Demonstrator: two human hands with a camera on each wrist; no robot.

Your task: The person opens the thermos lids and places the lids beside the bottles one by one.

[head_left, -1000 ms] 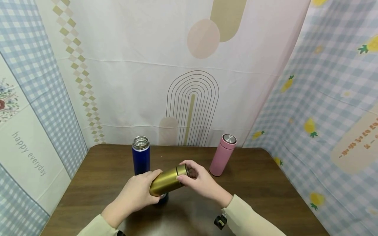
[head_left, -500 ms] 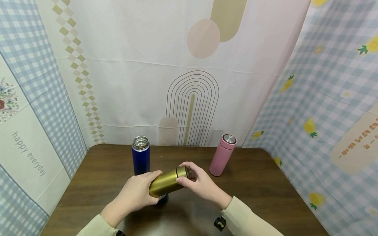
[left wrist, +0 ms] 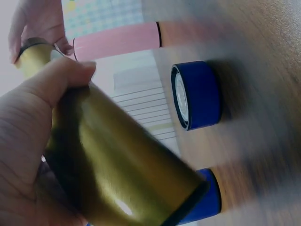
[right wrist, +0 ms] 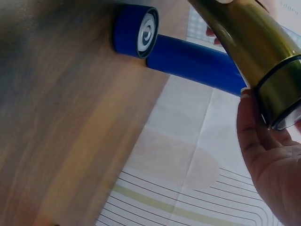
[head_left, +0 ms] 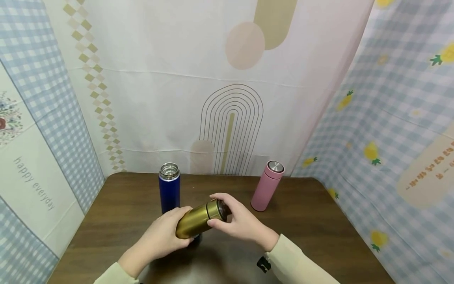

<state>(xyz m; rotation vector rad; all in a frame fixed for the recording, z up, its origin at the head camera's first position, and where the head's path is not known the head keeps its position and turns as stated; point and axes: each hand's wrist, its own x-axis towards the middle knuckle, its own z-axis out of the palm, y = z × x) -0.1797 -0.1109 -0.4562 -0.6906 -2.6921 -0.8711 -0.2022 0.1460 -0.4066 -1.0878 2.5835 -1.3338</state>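
Observation:
A gold thermos [head_left: 193, 223] is held off the table, tilted, with its lid end up and to the right. My left hand [head_left: 164, 232] grips the body near its lower end. The fingers and thumb of my right hand [head_left: 241, 223] are around the gold lid [head_left: 215, 210], which sits on the thermos with a thin dark seam below it. Behind my left hand stands a blue thermos [head_left: 170, 193], upright and uncapped, its steel mouth showing. In the wrist views a blue lid [left wrist: 204, 94] rests on the table with its white inner side up; the head view mostly hides it under the gold thermos.
A pink thermos [head_left: 267, 189] with a silver-topped lid stands at the back right of the brown wooden table [head_left: 312, 221]. Patterned cloth hangs behind the table [head_left: 159, 110] and along both sides.
The gold thermos has shifted slightly left and its lid end has turned toward the head camera. My right hand's thumb and fingers have moved a little around the lid.

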